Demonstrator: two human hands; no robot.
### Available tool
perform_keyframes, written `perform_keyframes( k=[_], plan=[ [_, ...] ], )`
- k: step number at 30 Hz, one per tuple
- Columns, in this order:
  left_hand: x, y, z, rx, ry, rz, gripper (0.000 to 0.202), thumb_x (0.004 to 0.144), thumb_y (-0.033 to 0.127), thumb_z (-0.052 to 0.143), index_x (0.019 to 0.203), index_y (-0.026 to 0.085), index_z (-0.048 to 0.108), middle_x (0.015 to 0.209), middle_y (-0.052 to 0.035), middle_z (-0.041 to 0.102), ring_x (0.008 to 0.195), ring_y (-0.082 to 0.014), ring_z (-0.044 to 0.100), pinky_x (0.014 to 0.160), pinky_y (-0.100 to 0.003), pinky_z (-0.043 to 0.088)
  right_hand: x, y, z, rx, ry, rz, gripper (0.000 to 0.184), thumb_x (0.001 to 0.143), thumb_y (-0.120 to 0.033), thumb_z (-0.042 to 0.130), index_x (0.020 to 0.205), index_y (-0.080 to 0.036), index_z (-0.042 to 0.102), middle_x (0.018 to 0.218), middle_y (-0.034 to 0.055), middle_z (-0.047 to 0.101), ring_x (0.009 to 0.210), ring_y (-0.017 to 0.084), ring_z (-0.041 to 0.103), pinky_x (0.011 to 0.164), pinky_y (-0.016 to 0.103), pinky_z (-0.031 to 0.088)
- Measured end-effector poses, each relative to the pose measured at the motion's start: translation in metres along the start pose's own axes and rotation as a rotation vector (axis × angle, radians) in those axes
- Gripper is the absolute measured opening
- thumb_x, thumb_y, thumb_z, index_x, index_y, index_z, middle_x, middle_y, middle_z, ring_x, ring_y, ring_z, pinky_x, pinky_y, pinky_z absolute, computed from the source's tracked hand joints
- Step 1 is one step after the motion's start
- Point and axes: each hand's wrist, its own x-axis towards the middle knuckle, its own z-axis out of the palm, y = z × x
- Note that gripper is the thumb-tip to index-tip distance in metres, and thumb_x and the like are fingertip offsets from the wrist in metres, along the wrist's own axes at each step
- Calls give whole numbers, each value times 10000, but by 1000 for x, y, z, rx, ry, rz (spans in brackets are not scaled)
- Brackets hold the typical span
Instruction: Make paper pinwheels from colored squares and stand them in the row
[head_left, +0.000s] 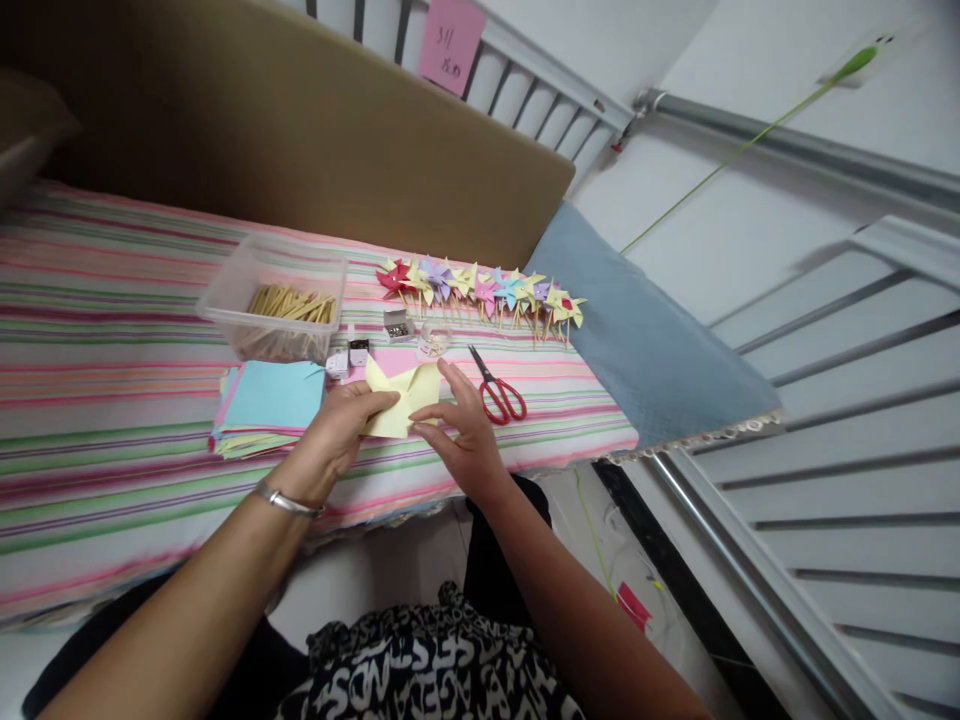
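Note:
A pale yellow paper square (390,418) with its upper corners cut and lifted is held above the striped cloth. My left hand (346,420) pinches it at the left, thumb pressed on its middle. At its right side, my right hand (463,425) has thumb and fingers closed at the paper's edge. Just right of the hands lie red-handled scissors (501,392), blades pointing away. Behind the yellow paper rests a pink sheet (393,359). A stack of coloured paper squares (274,395), light blue on top, sits left of my left hand.
A clear plastic bin (270,250) holds many wooden sticks (291,304). Finished paper pinwheels (484,286) line the back. Small boxes (358,350), an open box of metal bits (397,324) and a round clear container (433,342) stand near the middle. A cardboard panel (337,120) rises behind.

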Motion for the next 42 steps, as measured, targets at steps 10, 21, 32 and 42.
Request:
perform_keyframes(
  k=[10,21,32,42],
  plan=[
    [2,-7,0,11,-6,-2,223,518,247,766,684,123,681,594,-18,667,481,-112,548,490,-225,387,5,-10,3,11,28,149,44,789,-228,652,750,-216,669,1464,78,402,1390,253,292,1106,489,254],
    [5,-14,-2,53,-48,20,188,554,218,737,701,111,688,625,-23,670,521,-115,548,528,-232,381,11,-10,12,-67,52,270,86,781,-232,649,702,-200,633,1384,118,483,1357,277,335,1092,503,259],
    [4,-14,-3,34,-86,9,248,567,223,772,787,122,722,712,-50,708,609,-139,599,599,-250,419,13,-6,13,-96,65,277,110,746,-191,659,649,-205,609,1170,126,603,1267,285,440,1049,486,334],
    [11,-18,-6,158,6,37,228,518,242,772,701,124,707,650,-47,697,554,-161,589,553,-265,413,12,-3,13,-117,34,309,46,729,-216,659,699,-213,624,1080,101,632,1210,282,497,1018,472,378]
  ],
)
